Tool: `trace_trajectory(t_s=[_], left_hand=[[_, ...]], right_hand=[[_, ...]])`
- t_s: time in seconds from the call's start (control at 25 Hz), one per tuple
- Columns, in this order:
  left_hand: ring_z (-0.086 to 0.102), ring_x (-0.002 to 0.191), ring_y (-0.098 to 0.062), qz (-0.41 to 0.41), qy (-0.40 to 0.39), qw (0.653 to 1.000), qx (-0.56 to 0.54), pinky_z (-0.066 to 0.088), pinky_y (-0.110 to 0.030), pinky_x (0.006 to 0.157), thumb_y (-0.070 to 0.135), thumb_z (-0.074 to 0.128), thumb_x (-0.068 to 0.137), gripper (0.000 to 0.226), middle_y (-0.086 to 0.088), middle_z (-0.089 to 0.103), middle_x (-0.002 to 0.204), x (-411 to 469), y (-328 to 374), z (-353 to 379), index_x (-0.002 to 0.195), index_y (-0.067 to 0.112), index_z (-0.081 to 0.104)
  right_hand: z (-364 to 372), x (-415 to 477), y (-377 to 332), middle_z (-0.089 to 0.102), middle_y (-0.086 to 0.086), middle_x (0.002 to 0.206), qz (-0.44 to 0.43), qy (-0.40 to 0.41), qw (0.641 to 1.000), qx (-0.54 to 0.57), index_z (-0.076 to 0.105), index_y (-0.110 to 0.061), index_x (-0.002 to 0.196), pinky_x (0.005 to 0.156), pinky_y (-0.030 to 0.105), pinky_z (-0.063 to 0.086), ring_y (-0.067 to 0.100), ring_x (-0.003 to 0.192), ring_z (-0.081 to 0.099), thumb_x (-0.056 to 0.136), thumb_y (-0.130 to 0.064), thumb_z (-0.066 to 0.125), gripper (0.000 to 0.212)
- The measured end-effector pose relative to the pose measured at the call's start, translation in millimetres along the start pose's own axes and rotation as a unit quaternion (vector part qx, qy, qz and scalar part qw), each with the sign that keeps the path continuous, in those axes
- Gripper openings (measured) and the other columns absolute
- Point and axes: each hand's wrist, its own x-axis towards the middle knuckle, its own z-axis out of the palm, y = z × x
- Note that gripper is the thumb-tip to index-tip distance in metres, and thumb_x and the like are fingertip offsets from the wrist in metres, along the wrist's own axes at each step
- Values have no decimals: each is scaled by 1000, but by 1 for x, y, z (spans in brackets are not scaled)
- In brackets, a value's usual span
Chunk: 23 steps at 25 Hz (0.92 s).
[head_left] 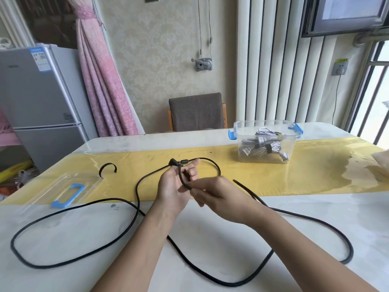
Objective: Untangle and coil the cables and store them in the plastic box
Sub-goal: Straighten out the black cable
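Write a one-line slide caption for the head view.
Left hand and right hand grip one end of a long black cable; bundled white cables already sit in the open plastic box.

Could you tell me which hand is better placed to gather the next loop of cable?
Probably the right hand: it pinches the long black cable just beside the left hand, which grips its plug end and first loop as the anchor.

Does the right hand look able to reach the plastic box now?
Probably yes: only the yellow runner lies between the right hand and the plastic box, though that hand is pinching the black cable.
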Motion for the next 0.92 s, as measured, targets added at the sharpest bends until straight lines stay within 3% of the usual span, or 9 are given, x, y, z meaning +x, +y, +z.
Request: trace_trajectory(t_s=[0.12,0.24,0.36,0.48,0.6,0.68,0.8,0.92], left_hand=[[36,51,-9,53,-16,996,-74,31,-17,54,10,32,71,49,3,40,60,2,11,-7,112,-7,52],[36,49,-8,89,-15,990,-108,35,-18,48,12,33,69,49,3,39,60,-1,21,-13,109,-5,54],[40,45,-8,65,-34,987,-141,38,-18,46,9,46,75,34,3,41,59,-3,28,-16,103,-4,60],[43,47,-11,-34,-176,967,-181,42,-22,50,3,55,87,15,-3,47,59,-6,30,-18,98,-4,62],[30,39,-8,-135,-271,949,-87,29,-22,43,12,34,101,25,2,32,51,-22,34,-16,95,-2,53],[22,34,-4,-189,-338,922,-6,20,-17,35,15,31,102,27,6,24,46,-31,31,-15,92,1,52],[13,34,-2,-195,-429,872,131,10,-18,30,21,33,102,26,10,24,47,-37,26,-17,89,13,54],[19,37,-1,-252,-485,814,198,16,-14,36,27,39,100,22,12,31,54,-36,27,-16,86,19,54]], right_hand=[[0,-1,1,57,-5,66,30,-111,993,17,64,-57,90,59,24,37,11,59,40,98,-17,45,45],[-5,-1,13,55,-9,61,87,-151,984,42,63,-39,117,56,15,34,7,55,36,98,-24,47,30],[-10,-1,26,54,-8,60,127,-190,972,64,65,-33,117,50,13,32,6,49,32,97,-24,51,26],[-26,-2,40,52,-5,57,160,-183,966,86,70,-25,113,47,16,28,9,46,28,94,-21,58,23],[-43,-7,54,56,-5,56,180,-173,965,75,74,-24,101,50,17,30,11,50,34,87,-20,67,17],[-48,-9,59,61,-2,60,195,-157,967,53,76,-29,92,50,15,32,13,56,40,82,-20,71,14],[-56,-10,61,60,-4,56,223,-75,972,-14,76,-34,85,48,13,31,4,50,42,79,-26,75,10],[-74,-16,64,44,-4,47,256,30,964,-68,77,-31,78,48,21,27,9,46,33,74,-39,76,10]])
